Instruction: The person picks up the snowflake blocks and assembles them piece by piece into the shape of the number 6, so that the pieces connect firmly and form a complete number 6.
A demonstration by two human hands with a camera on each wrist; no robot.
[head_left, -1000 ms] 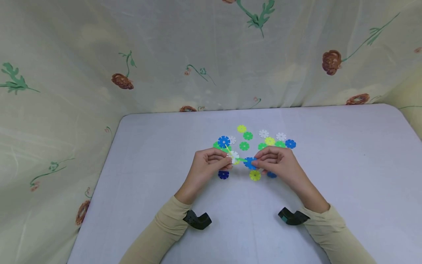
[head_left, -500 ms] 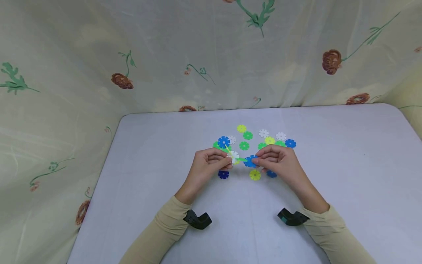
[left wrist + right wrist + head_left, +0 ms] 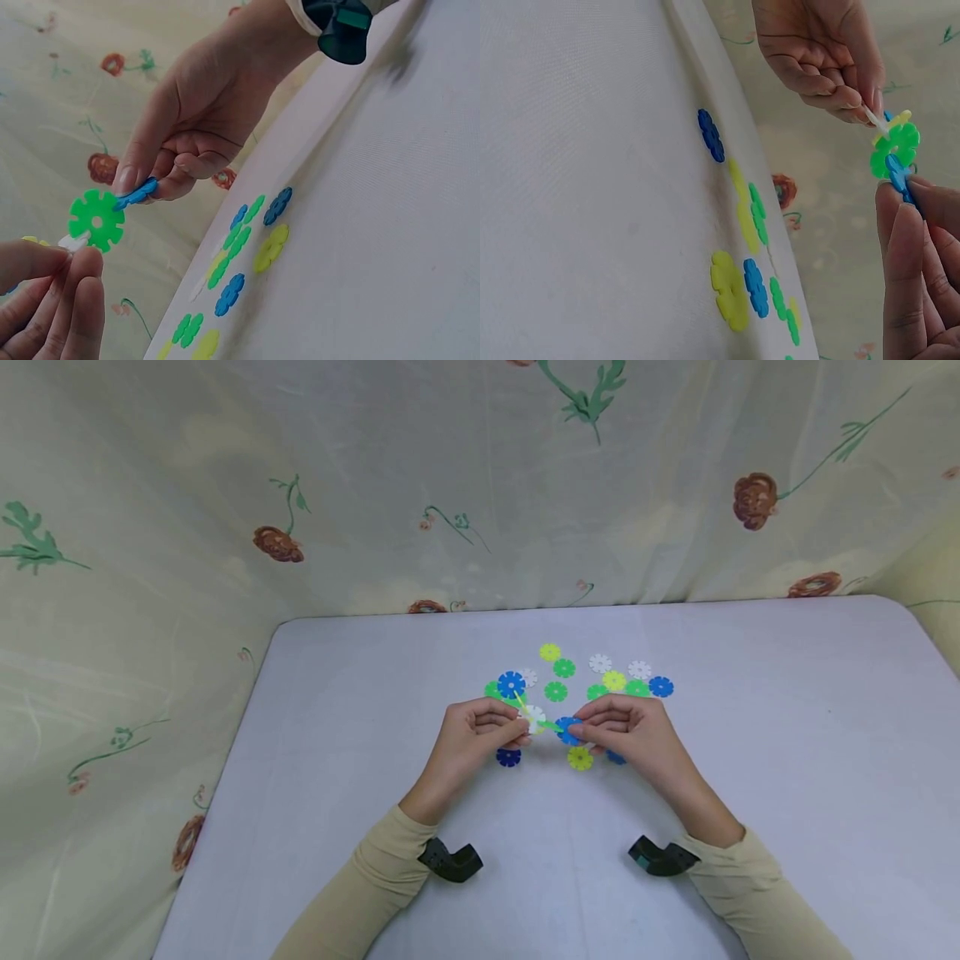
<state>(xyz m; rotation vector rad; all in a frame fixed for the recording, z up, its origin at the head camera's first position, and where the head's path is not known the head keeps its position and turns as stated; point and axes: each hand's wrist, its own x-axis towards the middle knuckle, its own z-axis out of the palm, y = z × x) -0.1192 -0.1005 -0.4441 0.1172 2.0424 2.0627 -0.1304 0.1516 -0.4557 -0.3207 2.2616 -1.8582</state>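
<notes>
My left hand (image 3: 483,731) pinches a white snowflake disc (image 3: 534,719) between thumb and fingers, above the table. From it a thin yellow disc (image 3: 520,699), seen edge-on, runs up to a blue disc (image 3: 512,685). On its other side sits a green disc (image 3: 96,221), facing the camera in the left wrist view. My right hand (image 3: 630,727) pinches another blue disc (image 3: 567,730), whose edge meets the green one. The right wrist view shows that blue disc (image 3: 898,178) crosswise against the green; how deep the slots engage, I cannot tell.
Loose snowflake discs lie on the white table (image 3: 360,693) behind and below the hands: green (image 3: 556,692), yellow (image 3: 581,758), dark blue (image 3: 508,757), white (image 3: 600,663) and several more. A flowered curtain (image 3: 480,485) hangs behind the table's far edge.
The right hand, with its blue disc, has shifted slightly left and down. The joined discs at the left hand have moved a little to the right. Both hands keep their grip.
</notes>
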